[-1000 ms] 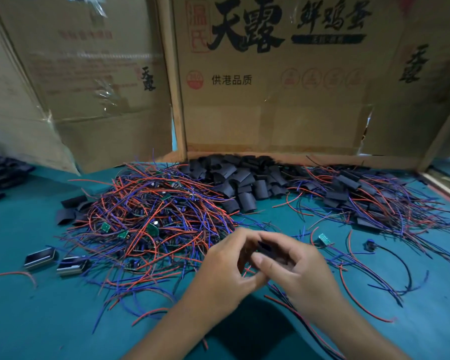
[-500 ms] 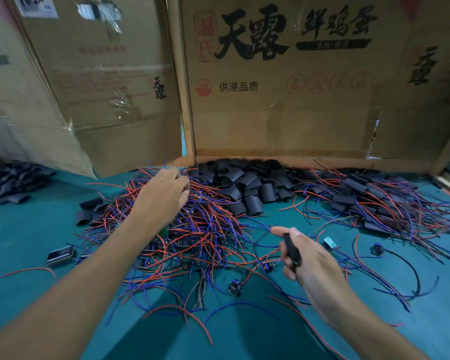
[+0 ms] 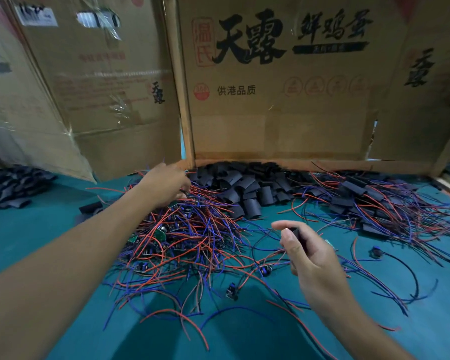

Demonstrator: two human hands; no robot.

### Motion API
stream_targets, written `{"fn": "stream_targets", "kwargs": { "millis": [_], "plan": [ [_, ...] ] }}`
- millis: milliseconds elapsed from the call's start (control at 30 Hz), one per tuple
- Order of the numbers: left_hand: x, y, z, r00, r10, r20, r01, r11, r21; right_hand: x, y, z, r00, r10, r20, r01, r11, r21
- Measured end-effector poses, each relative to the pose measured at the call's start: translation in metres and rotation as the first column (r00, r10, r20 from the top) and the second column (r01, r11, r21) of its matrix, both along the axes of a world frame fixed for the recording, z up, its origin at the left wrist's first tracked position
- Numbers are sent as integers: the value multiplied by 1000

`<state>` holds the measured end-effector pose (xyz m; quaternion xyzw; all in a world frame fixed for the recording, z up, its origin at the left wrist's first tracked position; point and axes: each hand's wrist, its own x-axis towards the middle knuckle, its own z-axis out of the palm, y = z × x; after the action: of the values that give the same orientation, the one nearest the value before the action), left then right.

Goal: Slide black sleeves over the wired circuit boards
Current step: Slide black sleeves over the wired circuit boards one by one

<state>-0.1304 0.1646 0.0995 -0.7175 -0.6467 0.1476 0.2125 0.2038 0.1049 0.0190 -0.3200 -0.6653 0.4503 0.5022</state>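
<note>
While the right hand (image 3: 315, 263) holds one black sleeve (image 3: 298, 236) upright, thumb along its near side and fingers curled behind, only the sleeve's top and one edge show. It looks light, soft, flattened tubing, likely to collapse if pinched hard; best held by its edges so the mouth stays open.

Left hand (image 3: 166, 184) reaches across into the far side of the wire pile (image 3: 187, 237), fingers bent down among red and blue leads. Whether it has hold of a board, cannot tell; fingertips are hidden in the tangle. Boards (image 3: 160, 233) are small and green, rigid, buried among leads; these will likely snag when one is pulled, so lift by the board, not the wires.

Loose sleeves (image 3: 247, 190) are heaped just beyond the pile, against the cardboard wall (image 3: 270, 131). Sleeved pieces (image 3: 359, 198) with trailing leads lie to the right. More sleeves (image 3: 13, 185) sit far left. Green mat (image 3: 37, 235) underneath.

Judgement: picking the next board; sleeve ready.
</note>
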Motion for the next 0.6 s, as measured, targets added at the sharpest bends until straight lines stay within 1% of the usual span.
{"fn": "stream_targets", "kwargs": {
  "millis": [100, 167, 200, 233, 267, 300, 333, 400, 433, 467, 500, 533, 567, 600],
  "plan": [
    [3, 0, 11, 997, -21, -68, 23, 999, 30, 0, 0, -1, 999, 32, 6, -32, 999, -13],
    [2, -4, 28, 998, -35, -53, 38, 997, 70, 0, 1, -2, 998, 55, 19, -54, 998, -30],
    [3, -8, 38, 999, -46, 3, 46, 994, 100, 1, 1, -3, 998, 61, 20, -60, 997, -39],
    [5, -12, 48, 991, -62, 116, 45, 989, 142, 0, 2, -3, 998, 61, 15, -60, 997, -52],
    [7, -18, 56, 962, -76, 264, 28, 983, 182, -1, 2, -4, 998, 57, 10, -56, 996, -67],
    [11, -23, 62, 909, -100, 405, 7, 975, 224, -1, 3, -5, 999, 50, 2, -49, 995, -82],
    [15, -28, 66, 849, -127, 512, -12, 966, 259, -2, 3, -5, 999, 44, -9, -44, 994, -97],
    [25, -39, 66, 746, -163, 646, -34, 959, 281, -1, 5, -5, 999, 34, -41, -39, 992, -123],
    [31, -44, 62, 678, -162, 717, -45, 965, 260, 0, 6, -4, 998, 29, -51, -35, 991, -129],
    [38, -49, 56, 572, -154, 805, -56, 972, 226, 1, 7, -4, 998, 20, -53, -27, 991, -128],
    [45, -54, 49, 421, -147, 895, -63, 980, 191, 2, 8, -3, 999, 8, -45, -13, 993, -120],
    [52, -60, 41, 243, -145, 959, -74, 983, 168, 3, 10, -3, 1000, -3, -30, 0, 994, -110],
    [60, -65, 32, 64, -147, 987, -94, 984, 153, 3, 11, -3, 1000, -10, -15, 8, 995, -104],
    [67, -71, 23, -108, -141, 984, -113, 985, 129, 4, 12, -4, 1000, -15, -7, 14, 995, -102]
  ]
}}
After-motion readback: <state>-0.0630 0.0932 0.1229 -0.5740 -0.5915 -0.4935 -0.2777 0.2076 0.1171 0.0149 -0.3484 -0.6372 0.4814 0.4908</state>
